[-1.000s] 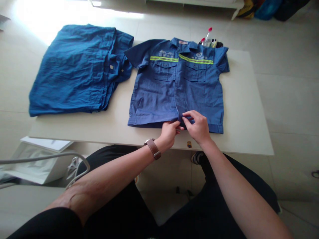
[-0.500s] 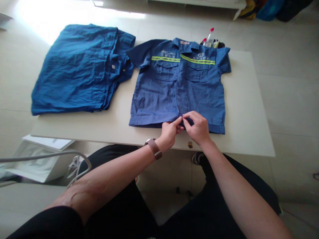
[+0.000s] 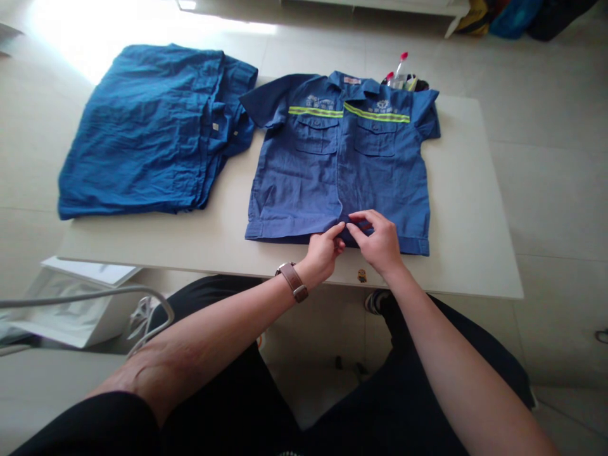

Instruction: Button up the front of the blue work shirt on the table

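Observation:
A blue short-sleeved work shirt (image 3: 304, 171) lies front side up on the white table, its collar at the far side. Yellow-green stripes cross the chest above two flap pockets. At the bottom of the front opening, my left hand (image 3: 325, 253) pinches the hem, thumb on top and fingers tucked beneath. My right hand (image 3: 377, 240) is at the same spot from the right, thumb and forefinger close together on the front edge with a small gap showing between them. What lies between those right fingertips is too small to make out.
Stacked blue garments (image 3: 142, 133) lie at the table's left. Clear bottles with red caps (image 3: 401, 71) stand behind the shirt's right shoulder. A small sticker (image 3: 361, 275) is near the front edge of the white table (image 3: 470, 209). A white box (image 3: 80, 304) and grey tube sit lower left.
My right thumb and forefinger have parted slightly and shifted a little at the hem. The lower front edge of the shirt now curves more. My left hand keeps its pinch.

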Demonstrator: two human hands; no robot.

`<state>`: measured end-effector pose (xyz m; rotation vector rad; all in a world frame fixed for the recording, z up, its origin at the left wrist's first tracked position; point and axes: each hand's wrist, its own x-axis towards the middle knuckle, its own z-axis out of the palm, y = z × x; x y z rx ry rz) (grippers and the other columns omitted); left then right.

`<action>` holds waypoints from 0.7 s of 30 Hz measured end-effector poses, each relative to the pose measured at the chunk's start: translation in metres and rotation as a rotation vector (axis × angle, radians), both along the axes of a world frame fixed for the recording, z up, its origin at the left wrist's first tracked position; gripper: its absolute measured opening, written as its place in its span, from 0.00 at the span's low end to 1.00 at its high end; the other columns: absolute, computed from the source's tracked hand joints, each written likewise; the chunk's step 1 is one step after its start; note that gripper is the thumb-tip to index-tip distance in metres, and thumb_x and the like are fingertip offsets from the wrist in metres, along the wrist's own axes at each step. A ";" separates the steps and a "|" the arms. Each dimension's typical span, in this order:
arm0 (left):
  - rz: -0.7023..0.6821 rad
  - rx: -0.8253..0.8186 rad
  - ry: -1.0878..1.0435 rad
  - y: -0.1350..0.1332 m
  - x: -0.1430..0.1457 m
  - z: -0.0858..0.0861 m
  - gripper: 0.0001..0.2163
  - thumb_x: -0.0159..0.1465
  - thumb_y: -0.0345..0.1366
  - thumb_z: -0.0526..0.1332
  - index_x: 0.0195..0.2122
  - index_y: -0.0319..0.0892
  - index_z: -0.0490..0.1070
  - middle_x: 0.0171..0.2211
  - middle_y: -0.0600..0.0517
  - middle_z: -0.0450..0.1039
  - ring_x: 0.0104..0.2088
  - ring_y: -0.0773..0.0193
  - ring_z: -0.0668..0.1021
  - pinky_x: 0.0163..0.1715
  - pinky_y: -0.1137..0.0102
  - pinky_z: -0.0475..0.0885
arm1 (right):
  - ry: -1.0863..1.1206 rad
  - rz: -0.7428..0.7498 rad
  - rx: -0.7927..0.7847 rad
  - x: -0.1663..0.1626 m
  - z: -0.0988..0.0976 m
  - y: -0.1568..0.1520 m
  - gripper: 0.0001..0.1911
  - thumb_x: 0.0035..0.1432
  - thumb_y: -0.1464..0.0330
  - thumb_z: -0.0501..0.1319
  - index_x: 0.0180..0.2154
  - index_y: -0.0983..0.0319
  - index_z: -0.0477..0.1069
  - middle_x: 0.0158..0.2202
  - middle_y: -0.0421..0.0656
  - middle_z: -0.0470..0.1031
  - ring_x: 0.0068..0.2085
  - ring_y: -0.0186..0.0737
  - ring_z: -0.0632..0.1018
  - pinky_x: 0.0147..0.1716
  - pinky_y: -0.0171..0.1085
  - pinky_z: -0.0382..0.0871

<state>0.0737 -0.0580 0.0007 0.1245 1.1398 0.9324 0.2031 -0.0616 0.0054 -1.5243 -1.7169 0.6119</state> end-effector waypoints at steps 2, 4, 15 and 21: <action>-0.041 0.022 0.038 -0.001 0.000 -0.003 0.13 0.59 0.32 0.72 0.23 0.39 0.68 0.17 0.58 0.65 0.18 0.74 0.66 0.21 0.75 0.59 | 0.068 -0.026 -0.063 0.002 -0.003 0.002 0.07 0.61 0.65 0.64 0.38 0.59 0.79 0.40 0.45 0.82 0.40 0.45 0.81 0.41 0.43 0.75; -0.078 0.066 0.092 -0.003 0.000 -0.008 0.15 0.59 0.33 0.73 0.21 0.39 0.68 0.17 0.57 0.65 0.18 0.74 0.66 0.21 0.75 0.59 | 0.123 -0.054 -0.130 0.004 -0.006 0.004 0.08 0.59 0.63 0.65 0.36 0.60 0.79 0.38 0.44 0.82 0.37 0.44 0.80 0.39 0.42 0.74; -0.172 0.256 0.042 -0.008 0.002 -0.006 0.11 0.57 0.34 0.74 0.27 0.39 0.71 0.20 0.58 0.67 0.18 0.75 0.65 0.20 0.74 0.56 | 0.273 -0.169 -0.216 0.008 -0.008 0.009 0.09 0.51 0.61 0.65 0.28 0.60 0.72 0.27 0.39 0.75 0.31 0.39 0.74 0.36 0.39 0.67; -0.172 0.249 0.032 -0.007 0.001 -0.004 0.16 0.53 0.35 0.76 0.23 0.40 0.68 0.19 0.59 0.65 0.19 0.76 0.63 0.21 0.74 0.56 | 0.391 -0.195 -0.291 0.011 -0.015 0.011 0.11 0.49 0.59 0.65 0.29 0.59 0.72 0.26 0.38 0.73 0.30 0.38 0.72 0.33 0.37 0.65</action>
